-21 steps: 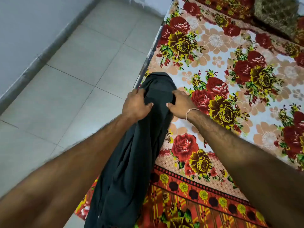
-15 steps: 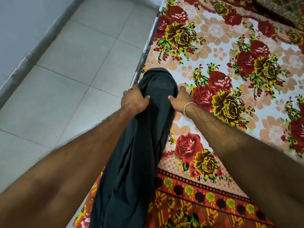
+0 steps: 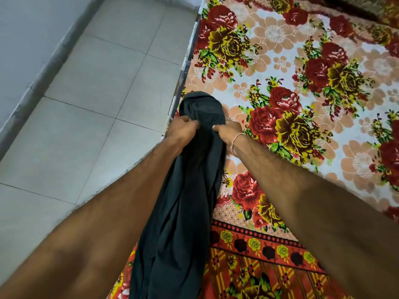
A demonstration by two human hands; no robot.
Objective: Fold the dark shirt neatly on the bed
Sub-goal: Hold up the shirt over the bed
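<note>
The dark shirt (image 3: 183, 201) lies bunched in a long narrow strip along the left edge of the bed (image 3: 313, 130), which carries a floral cover of red and yellow roses. Its far end rounds off near the bed's edge. My left hand (image 3: 183, 131) grips the cloth on its left side near that far end. My right hand (image 3: 228, 132), with a thin band at the wrist, pinches the cloth on the right side. Both hands sit close together, with a narrow band of shirt between them. The shirt's near end runs out of view at the bottom.
Pale grey floor tiles (image 3: 92, 117) lie left of the bed, bounded by a grey wall and skirting (image 3: 32, 87). A dark patterned pillow or blanket (image 3: 367, 3) lies at the bed's far right corner.
Both hands have moved closer together on the shirt's far end and the cloth between them is more gathered. The view has shifted slightly.
</note>
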